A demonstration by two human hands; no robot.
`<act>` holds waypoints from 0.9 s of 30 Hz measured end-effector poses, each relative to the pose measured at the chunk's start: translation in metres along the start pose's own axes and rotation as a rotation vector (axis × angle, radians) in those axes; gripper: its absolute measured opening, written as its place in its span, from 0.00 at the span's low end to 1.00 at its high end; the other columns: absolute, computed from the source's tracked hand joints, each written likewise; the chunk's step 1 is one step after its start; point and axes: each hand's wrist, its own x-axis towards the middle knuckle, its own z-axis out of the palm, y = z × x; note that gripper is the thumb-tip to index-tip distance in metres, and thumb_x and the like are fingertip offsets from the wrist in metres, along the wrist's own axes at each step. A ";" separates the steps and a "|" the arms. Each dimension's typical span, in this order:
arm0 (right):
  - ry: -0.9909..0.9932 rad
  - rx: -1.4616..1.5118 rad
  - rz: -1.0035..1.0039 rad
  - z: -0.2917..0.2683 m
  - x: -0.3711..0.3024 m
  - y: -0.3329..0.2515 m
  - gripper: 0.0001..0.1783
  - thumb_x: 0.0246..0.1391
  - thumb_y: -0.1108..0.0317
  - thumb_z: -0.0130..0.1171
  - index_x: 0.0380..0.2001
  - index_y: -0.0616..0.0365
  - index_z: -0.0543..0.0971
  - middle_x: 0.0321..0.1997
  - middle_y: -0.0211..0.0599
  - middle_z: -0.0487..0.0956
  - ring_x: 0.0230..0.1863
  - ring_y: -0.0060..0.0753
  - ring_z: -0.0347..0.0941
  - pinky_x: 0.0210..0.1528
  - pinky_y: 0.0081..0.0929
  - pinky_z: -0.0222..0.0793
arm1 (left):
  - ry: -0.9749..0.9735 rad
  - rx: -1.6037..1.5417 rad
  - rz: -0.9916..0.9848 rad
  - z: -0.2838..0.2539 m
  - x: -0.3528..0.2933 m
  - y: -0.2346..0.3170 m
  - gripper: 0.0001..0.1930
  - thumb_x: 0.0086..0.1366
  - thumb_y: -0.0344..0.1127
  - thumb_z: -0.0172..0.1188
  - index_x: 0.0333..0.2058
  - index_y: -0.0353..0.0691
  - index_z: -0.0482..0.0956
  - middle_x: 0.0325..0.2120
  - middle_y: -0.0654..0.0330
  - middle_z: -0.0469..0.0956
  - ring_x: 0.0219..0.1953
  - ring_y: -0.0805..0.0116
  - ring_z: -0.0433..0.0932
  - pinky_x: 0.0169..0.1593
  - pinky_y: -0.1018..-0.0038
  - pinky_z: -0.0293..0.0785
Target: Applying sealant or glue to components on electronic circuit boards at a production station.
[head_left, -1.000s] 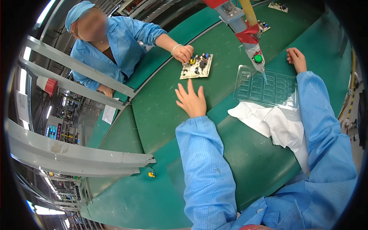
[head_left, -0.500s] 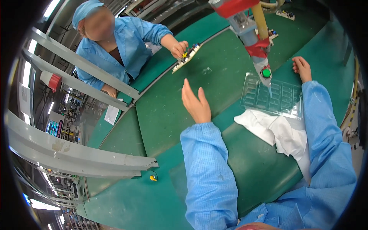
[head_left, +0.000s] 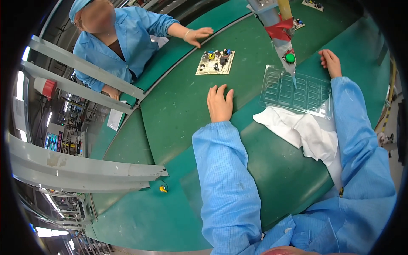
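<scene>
My left hand (head_left: 219, 104) is open over the green conveyor belt (head_left: 178, 114), its fingers a little bent and nothing in it. Just beyond it a pale circuit board (head_left: 208, 69) lies flat on the belt, its parts facing up, apart from my fingers. My right hand (head_left: 331, 64) rests on the green mat at the right with its fingers curled in and nothing visible in them. Close to it are a clear plastic compartment tray (head_left: 272, 91) and a glue dispenser (head_left: 287, 53) with red tape and a green button, its tip hanging over the tray.
A co-worker's hand (head_left: 198, 35) is held out past the board. A white cloth (head_left: 306, 131) lies before the tray. More circuit boards (head_left: 313, 5) sit at the far right. A grey metal frame (head_left: 85, 168) juts in from the left, near a small yellow part (head_left: 162, 188).
The co-worker has let go of the circuit board, which now lies flat on the belt. My left hand's fingers have bent. The whole view has shifted slightly.
</scene>
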 end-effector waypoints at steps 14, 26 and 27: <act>-0.006 -0.004 0.007 0.001 -0.005 0.004 0.15 0.59 0.58 0.47 0.30 0.56 0.77 0.21 0.21 0.68 0.22 0.13 0.62 0.23 0.12 0.59 | 0.072 -0.057 -0.023 -0.007 0.000 0.006 0.16 0.56 0.35 0.57 0.44 0.39 0.75 0.46 0.49 0.72 0.49 0.52 0.70 0.53 0.66 0.66; -0.008 -0.009 0.001 -0.005 -0.003 0.010 0.15 0.58 0.58 0.48 0.31 0.56 0.78 0.21 0.22 0.70 0.21 0.14 0.63 0.23 0.13 0.61 | 0.030 -0.075 -0.016 -0.009 0.002 0.005 0.14 0.53 0.32 0.57 0.38 0.33 0.75 0.40 0.49 0.74 0.42 0.48 0.70 0.47 0.58 0.65; -0.012 -0.002 0.003 -0.001 -0.002 0.007 0.14 0.58 0.58 0.48 0.31 0.55 0.78 0.21 0.23 0.70 0.21 0.14 0.63 0.23 0.14 0.61 | 0.028 -0.079 -0.033 -0.010 0.003 0.000 0.15 0.53 0.33 0.58 0.40 0.35 0.76 0.42 0.47 0.74 0.46 0.48 0.69 0.50 0.59 0.65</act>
